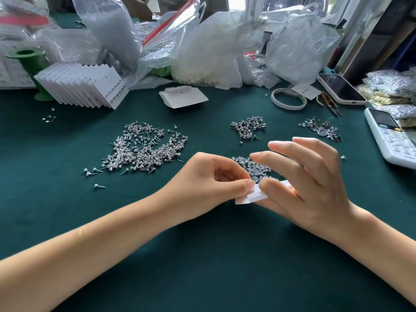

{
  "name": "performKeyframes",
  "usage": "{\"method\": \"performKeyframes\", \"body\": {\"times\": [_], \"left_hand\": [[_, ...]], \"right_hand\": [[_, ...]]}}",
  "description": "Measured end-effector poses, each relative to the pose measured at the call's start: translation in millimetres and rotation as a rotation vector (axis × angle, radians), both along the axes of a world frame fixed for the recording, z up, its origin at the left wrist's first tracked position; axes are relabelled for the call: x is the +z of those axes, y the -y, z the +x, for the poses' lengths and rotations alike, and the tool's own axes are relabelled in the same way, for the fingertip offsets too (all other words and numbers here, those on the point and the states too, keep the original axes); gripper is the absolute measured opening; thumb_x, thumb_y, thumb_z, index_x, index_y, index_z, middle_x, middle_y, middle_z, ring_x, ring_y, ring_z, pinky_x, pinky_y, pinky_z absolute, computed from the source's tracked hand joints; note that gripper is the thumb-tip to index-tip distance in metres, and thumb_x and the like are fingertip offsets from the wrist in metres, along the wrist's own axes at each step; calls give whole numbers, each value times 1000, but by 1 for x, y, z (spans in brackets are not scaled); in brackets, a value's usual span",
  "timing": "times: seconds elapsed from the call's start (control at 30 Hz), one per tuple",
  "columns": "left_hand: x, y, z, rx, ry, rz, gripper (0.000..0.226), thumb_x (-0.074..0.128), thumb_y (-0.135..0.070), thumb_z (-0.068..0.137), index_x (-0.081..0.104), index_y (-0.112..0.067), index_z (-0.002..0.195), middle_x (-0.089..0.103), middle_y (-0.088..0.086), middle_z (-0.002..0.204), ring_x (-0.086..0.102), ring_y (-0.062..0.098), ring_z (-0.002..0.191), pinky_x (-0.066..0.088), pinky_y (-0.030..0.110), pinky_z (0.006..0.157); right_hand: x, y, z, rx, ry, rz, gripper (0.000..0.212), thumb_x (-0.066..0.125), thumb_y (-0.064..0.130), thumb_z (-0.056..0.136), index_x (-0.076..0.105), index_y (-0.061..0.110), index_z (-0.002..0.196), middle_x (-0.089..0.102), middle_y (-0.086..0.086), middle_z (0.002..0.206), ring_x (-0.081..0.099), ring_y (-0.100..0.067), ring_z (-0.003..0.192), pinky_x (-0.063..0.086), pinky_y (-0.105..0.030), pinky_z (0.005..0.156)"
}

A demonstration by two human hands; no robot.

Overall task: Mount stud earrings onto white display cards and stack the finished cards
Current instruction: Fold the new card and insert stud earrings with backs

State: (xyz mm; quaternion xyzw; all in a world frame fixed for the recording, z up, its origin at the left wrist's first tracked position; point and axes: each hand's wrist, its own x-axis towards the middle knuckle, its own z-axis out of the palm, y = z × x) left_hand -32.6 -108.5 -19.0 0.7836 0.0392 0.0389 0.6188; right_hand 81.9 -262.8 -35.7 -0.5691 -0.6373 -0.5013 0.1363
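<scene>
Card in both hands, mid-mount

My left hand (219, 176) and right hand (301, 181) both pinch the white display card (249, 195) over the green table (202, 244); stud earrings pile (144, 149) sits left, finished cards (85, 85) stacked behind. No writing readable anywhere.

Two bare forearms reaching in from the near edge, meeting above the middle. Left hand (211, 176) palm-inward with fingers curled, thumb and forefinger pinching at the tips. Right hand (304, 181) back-up, thumb and lower fingers closed in a pinch against the left fingertips, index and middle fingers (290, 145) extended and spread loosely forward.
</scene>
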Motion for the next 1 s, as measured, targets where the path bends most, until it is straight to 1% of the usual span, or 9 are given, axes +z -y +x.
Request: {"method": "performKeyframes", "body": {"times": [0.17,0.33,0.47,0.63,0.73,0.83,0.87,0.93,1.0], "left_hand": [[-1,-2,0,-33,13,56,10,68,-7,83,71,-11,75,64,-8,60,56,2,55,44,14,59],[0,-2,2,-63,36,119,11,66,-7,83,70,-11,74,63,-7,59,54,4,55,44,19,57],[3,-2,2,-98,33,160,13,65,-6,84,68,-11,73,60,-9,55,51,2,51,40,16,54],[6,-4,4,-134,29,173,8,65,-5,84,70,-5,78,60,-6,56,49,4,52,40,19,54],[7,-3,3,-123,51,211,6,66,-8,85,72,-7,82,62,2,60,49,9,56,41,29,55],[9,-11,5,15,162,226,14,62,-4,87,73,-13,88,71,7,78,57,27,64,45,35,59],[10,-16,6,49,202,283,21,60,1,87,72,-15,90,71,8,84,58,28,69,45,35,61],[9,-23,3,21,268,469,33,56,10,81,72,-16,95,68,1,92,59,18,73,46,31,65],[6,-24,0,-44,302,594,30,63,6,79,72,-16,98,67,-4,97,60,12,79,45,23,68]], "right_hand": [[0,0,-2,9,7,-8,45,85,28,62,45,15,80,54,-3,115,52,-25,106,38,-39,94],[2,0,-3,35,-6,-22,38,79,24,68,45,15,83,52,-3,116,51,-25,105,39,-40,91],[1,1,-4,23,23,-13,38,79,24,68,45,15,82,53,-3,117,52,-26,106,39,-41,91],[0,2,-4,18,58,7,25,70,22,81,46,16,82,54,-3,117,53,-26,107,34,-40,98],[1,1,-5,13,73,-10,23,68,22,84,46,16,82,54,-3,117,53,-25,107,33,-38,100],[6,0,-4,-25,-13,34,32,74,32,81,46,16,78,53,-4,119,51,-25,109,32,-38,100],[6,1,-4,-45,-39,48,31,67,36,88,46,15,77,53,-4,120,50,-25,110,32,-38,99],[7,2,-3,-85,-97,63,35,54,44,94,46,14,76,52,-5,121,48,-26,111,31,-39,99],[9,3,-2,-116,-174,70,39,55,48,93,49,14,76,50,-6,121,47,-27,112,30,-39,98]]}}
